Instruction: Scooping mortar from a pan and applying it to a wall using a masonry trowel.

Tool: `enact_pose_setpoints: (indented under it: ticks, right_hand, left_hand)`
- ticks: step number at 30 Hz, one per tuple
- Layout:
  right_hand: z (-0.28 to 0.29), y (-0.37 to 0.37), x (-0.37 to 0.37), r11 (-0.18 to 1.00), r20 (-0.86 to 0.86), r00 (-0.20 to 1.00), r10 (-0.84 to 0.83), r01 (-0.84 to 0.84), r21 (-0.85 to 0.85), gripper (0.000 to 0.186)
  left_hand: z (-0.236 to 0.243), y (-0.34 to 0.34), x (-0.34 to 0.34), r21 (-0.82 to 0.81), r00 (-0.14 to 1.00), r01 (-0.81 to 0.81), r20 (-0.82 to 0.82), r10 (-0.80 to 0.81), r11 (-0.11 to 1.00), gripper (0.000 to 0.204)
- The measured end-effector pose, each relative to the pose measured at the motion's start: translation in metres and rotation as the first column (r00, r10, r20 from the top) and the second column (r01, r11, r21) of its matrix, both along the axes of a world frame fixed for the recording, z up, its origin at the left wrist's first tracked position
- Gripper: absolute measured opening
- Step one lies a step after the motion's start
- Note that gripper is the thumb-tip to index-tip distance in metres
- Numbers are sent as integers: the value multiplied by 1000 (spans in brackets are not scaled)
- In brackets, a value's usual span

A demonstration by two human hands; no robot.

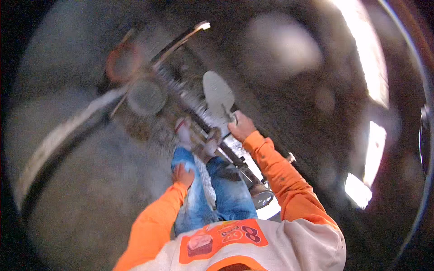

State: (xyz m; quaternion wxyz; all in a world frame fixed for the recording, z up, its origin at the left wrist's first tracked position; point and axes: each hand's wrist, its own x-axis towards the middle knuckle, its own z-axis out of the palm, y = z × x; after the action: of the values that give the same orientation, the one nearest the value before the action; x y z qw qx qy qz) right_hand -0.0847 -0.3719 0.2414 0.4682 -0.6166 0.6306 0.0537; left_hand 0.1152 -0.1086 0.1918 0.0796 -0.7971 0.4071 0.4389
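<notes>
Nearest the lens is the person's own chest: a pale grey top with orange sleeves and an orange, roughly rectangular patch (221, 239) printed across the front, carrying a small dark picture at its left end and rounded lettering at its right. Below that the blue jeans (226, 194) run toward a pale shoe (184, 133) planted among blurred metal parts.

Reaching out on an orange sleeve, the right hand (242, 127) has its fingers curled shut around the short dark handle of a trowel (218, 97). Its flat, grey, rounded-oval blade points up and away from the body, lying over a long dark metal frame (199, 117) that crosses the picture diagonally from upper left to lower right. The left hand (183, 175) rests on the left thigh of the jeans, fingers together and laid flat on the cloth, holding nothing.

Further up along the frame sit a round grey disc (145, 96) and, just beyond it, an orange ring (122, 61), both badly smeared by motion blur. A pale band (58, 135) curves along the left side over grey ground. Near the right knee a small round metal cup-shaped part (262, 198) shows beside the frame. Bright washed-out patches (368, 58) glare at the right rim.
</notes>
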Motion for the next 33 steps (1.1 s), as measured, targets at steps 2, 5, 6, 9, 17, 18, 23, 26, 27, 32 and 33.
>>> enact_pose_setpoints:
  ticks: [2,5,6,9,17,18,23,26,27,32,33]
  right_hand:
    - [-47,4,27,962,148,971,190,-154,-223,28]
    - [-134,-3,84,885,57,886,459,-451,-117,33]
    - [-170,-12,106,801,-29,802,596,-597,-53,36]
    - [-205,-18,228,796,-74,793,605,-597,106,31]
    - [-340,-7,336,827,-108,820,562,-553,103,28]
    - [-336,2,344,812,-7,813,582,-580,57,25]
    - [-334,3,277,844,335,775,536,-496,-204,32]
    - [-306,-27,253,817,77,814,576,-573,-61,36]
    - [-284,-29,254,823,33,822,568,-568,-12,37]
    - [-161,-23,217,799,135,933,335,-205,-566,21]
    - [-119,-19,214,804,118,922,368,-252,-539,20]
  left_hand:
    - [0,-3,1,-114,1000,-13,26,16,993,46]
    - [-10,2,0,-59,997,11,78,-6,998,44]
    - [-18,0,-2,-57,997,0,83,5,998,44]
    - [-15,19,14,61,994,-4,110,-3,998,47]
    - [-24,16,28,71,990,-121,-69,126,990,45]
    - [-25,25,33,72,994,-103,-30,105,992,46]
    - [-14,2,38,70,996,-85,33,83,994,51]
    - [-21,-11,31,65,998,-39,-36,42,997,57]
    - [-23,-6,31,85,997,-66,-43,70,994,57]
    - [-33,12,15,43,998,-48,-26,49,998,57]
    - [-29,22,22,80,998,-48,39,45,996,57]
